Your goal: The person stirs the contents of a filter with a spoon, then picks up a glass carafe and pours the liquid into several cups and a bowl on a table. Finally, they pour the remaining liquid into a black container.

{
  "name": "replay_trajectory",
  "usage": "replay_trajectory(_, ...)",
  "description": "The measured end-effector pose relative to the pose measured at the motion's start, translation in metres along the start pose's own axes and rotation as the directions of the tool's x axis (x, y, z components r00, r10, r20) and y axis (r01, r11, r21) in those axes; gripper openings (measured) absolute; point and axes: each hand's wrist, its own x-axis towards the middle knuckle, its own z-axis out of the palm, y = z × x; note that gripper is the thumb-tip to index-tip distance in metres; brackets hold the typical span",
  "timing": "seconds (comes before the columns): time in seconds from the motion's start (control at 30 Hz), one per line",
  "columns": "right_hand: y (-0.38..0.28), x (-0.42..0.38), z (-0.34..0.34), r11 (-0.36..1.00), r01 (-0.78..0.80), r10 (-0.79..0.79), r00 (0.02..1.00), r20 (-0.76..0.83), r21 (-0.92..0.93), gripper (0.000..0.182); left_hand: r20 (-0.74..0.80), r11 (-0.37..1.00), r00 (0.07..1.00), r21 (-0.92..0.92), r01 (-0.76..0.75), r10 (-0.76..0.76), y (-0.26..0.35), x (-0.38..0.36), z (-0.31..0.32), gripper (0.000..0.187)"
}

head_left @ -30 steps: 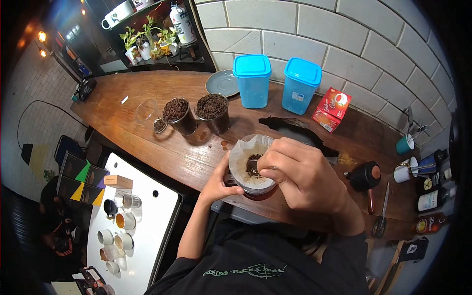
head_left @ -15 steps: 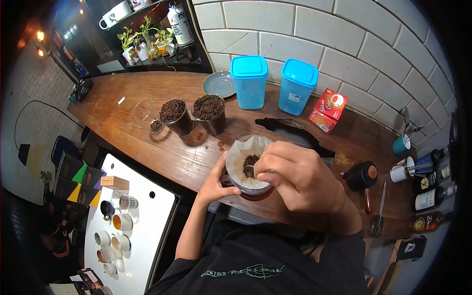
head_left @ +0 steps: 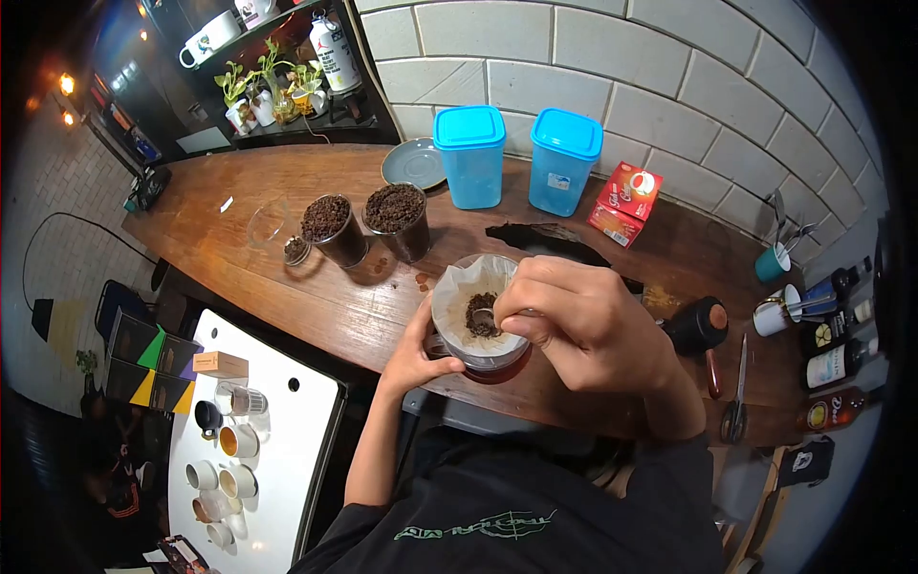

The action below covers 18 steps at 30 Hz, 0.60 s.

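A clear glass dripper stands near the counter's front edge, lined with a pale paper filter that has dark grounds in it. My left hand is wrapped round the dripper's left side and handle. Over the filter's right side, my right hand is closed on a small spoon, whose bowl rests among the grounds. Reddish-brown liquid shows below the dripper. Behind it to the left are two glasses heaped with dark grounds.
Two blue-lidded containers and a red box stand by the wall. A black grinder, scissors and bottles are at the right. Cups sit on a white table at the lower left.
The view has shifted slightly. The spoon in my right hand has moved a little within the filter, and the grounds lie differently. My left hand still holds the dripper.
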Motion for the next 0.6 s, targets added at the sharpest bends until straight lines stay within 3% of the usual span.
replay_trajectory(0.13,-0.006,-0.001,0.008,0.996,0.055,-0.053,0.998,0.027,-0.064,0.013,0.008,1.000,1.000,0.002,-0.029,0.029,0.004,0.000,0.002,0.120)
replay_trajectory(0.5,-0.028,-0.003,0.003,0.994,0.015,-0.006,0.997,0.083,-0.111,0.014,0.025,0.988,0.988,-0.007,-0.153,0.153,0.019,0.001,0.009,0.111)
replay_trajectory(0.6,-0.030,0.000,0.007,0.989,-0.009,0.028,0.991,0.132,-0.147,0.013,0.043,0.994,0.993,-0.011,-0.106,0.106,0.010,0.002,0.005,0.110)
